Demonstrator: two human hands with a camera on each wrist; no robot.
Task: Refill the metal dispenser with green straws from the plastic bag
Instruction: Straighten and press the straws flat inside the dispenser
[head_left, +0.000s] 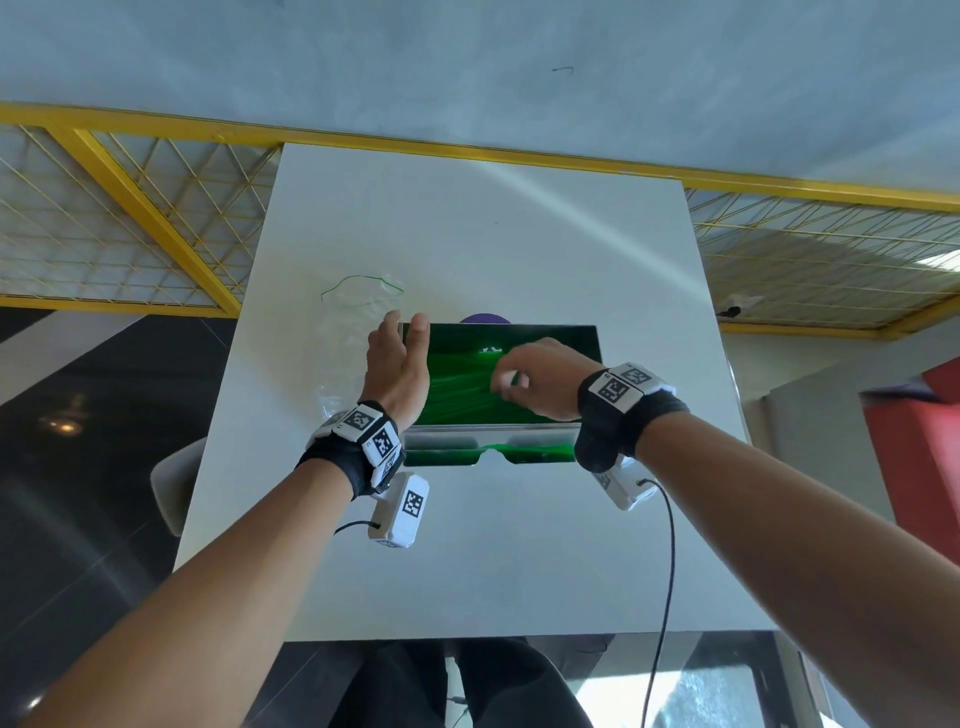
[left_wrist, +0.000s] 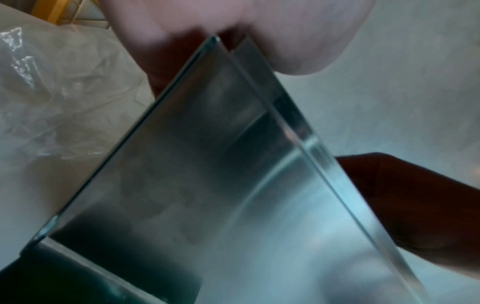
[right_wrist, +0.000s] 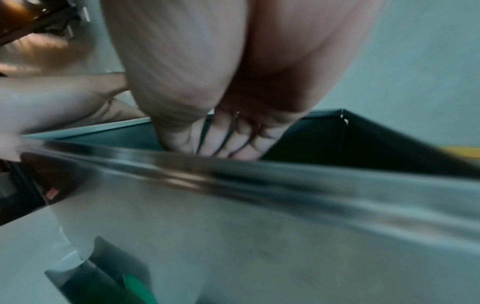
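The metal dispenser stands open-topped in the middle of the white table, full of green straws. More straws show in its low front tray. My left hand lies with straight fingers along the dispenser's left end wall. My right hand reaches into the box from the right, its curled fingers down among the straws, thumb and forefinger pinched on some. The clear plastic bag lies flat and crumpled just left of the dispenser, and looks empty.
A purple round thing peeks out behind the dispenser. A yellow railing with wire mesh runs past the table's far edge. A black cable hangs from my right wrist camera over the table's near right part.
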